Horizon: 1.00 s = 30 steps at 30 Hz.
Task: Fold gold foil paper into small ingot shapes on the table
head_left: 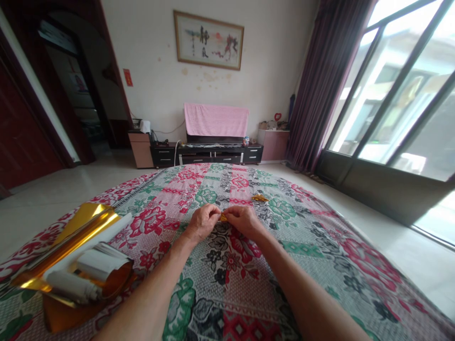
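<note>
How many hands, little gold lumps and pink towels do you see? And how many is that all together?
Hands: 2 (left hand, right hand)
Little gold lumps: 2 (held lump, loose lump)
Pink towels: 1 (towel)
Total: 5

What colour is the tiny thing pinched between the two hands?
The tiny piece is gold, and it shows in the head view.

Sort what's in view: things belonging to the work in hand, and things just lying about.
Likely part of the work:
small gold piece, between left hand and right hand
loose gold scrap beyond the right hand
gold sheeting, matching in colour

Apparently just lying about:
pink cloth
red heart ornament
small figurine
</note>
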Available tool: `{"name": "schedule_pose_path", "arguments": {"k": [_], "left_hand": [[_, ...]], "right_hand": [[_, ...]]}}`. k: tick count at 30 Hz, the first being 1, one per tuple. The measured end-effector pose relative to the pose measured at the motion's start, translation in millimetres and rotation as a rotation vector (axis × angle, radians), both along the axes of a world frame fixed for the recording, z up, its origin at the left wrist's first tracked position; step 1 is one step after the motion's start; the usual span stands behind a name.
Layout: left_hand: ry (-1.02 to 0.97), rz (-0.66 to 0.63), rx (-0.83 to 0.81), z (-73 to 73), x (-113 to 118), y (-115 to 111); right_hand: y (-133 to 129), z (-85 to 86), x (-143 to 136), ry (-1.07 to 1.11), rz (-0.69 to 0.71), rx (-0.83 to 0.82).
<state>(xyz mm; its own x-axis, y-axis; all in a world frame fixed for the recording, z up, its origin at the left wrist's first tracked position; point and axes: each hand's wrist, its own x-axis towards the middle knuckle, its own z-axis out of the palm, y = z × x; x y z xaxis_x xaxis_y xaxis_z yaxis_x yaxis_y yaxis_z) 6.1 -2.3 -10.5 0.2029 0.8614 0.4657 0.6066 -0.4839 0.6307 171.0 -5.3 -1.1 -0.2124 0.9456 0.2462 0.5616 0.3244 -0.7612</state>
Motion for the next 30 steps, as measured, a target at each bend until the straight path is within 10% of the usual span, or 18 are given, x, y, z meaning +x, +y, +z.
{"name": "schedule_pose_path", "arguments": {"k": [30], "left_hand": [[-0.082, -0.010, -0.038, 0.3, -0.1, -1.0]], "right_hand": [[-7.8, 9.6, -1.1, 0.021, 0.062, -0.070]]}}
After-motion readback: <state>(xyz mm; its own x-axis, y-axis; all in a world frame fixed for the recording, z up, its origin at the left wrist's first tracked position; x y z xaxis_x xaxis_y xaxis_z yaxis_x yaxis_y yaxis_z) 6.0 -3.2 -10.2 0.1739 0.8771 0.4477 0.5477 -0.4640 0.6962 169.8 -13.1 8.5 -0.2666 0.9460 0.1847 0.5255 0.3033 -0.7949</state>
